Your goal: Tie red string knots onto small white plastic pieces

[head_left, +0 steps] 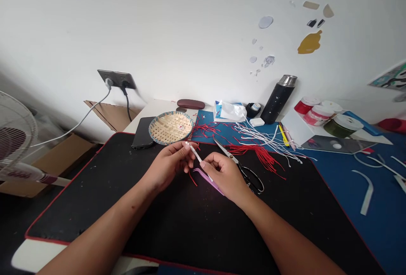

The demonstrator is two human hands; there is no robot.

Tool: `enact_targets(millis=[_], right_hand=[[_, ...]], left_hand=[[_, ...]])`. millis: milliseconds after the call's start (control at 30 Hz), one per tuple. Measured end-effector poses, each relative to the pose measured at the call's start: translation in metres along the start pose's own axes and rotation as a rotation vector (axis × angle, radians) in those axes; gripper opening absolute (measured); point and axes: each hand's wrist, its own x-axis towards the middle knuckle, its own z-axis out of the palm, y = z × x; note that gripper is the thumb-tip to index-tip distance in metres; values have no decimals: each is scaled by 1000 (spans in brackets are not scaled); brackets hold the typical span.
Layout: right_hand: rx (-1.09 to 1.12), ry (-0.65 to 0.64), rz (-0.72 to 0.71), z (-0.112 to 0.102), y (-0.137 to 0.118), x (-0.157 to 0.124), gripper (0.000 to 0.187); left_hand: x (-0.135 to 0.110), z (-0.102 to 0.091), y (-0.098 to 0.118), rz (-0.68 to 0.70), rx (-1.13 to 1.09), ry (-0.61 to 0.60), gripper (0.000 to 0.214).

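A narrow white strip (197, 155) stretches between my two hands above the black mat. My left hand (171, 161) pinches its upper end between thumb and forefinger, the other fingers curled. Further down the strip, my right hand (226, 177) has thumb and fingers closed on it, and a short white end shows below the thumb. Purple curved tweezers (207, 181) lie on the mat just under the right hand, partly covered by it. Beyond the right hand are scissors (236, 161) with black handles. A short red cord (193, 179) shows beneath the left fingers.
A woven bamboo basket (171, 128) stands behind my left hand, overlapping a black phone (142, 133). Red cords (260, 156) and white cords (269, 140) spread at the back right, near a black thermos (279, 99) and thread spools (343, 126). A fan (15, 131) stands left.
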Motion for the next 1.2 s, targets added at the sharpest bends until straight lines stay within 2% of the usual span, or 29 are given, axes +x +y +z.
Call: enact_targets(millis=[133, 300, 500, 733, 867, 967, 1200], right_hand=[[-57, 0, -9, -1, -1, -1, 21], [-121, -41, -12, 0, -4, -3, 20], [-14, -80, 4, 2, -3, -1, 21], [155, -155, 30, 3, -3, -2, 31], [130, -106, 52, 1, -4, -2, 34], [50, -59, 33, -2, -4, -2, 34], [-93, -26, -7, -7, -8, -1, 36]], left_hand=[[-2, -1, 4, 57, 78, -51, 44], [-1, 2, 4, 74, 195, 31, 34], [0, 2, 3, 41, 147, 39, 34], [0, 4, 0, 9, 74, 30, 36], [0, 5, 1, 8, 108, 37, 37], [-1, 2, 5, 37, 181, 40, 36], [3, -17, 17, 82, 531, 24, 34]])
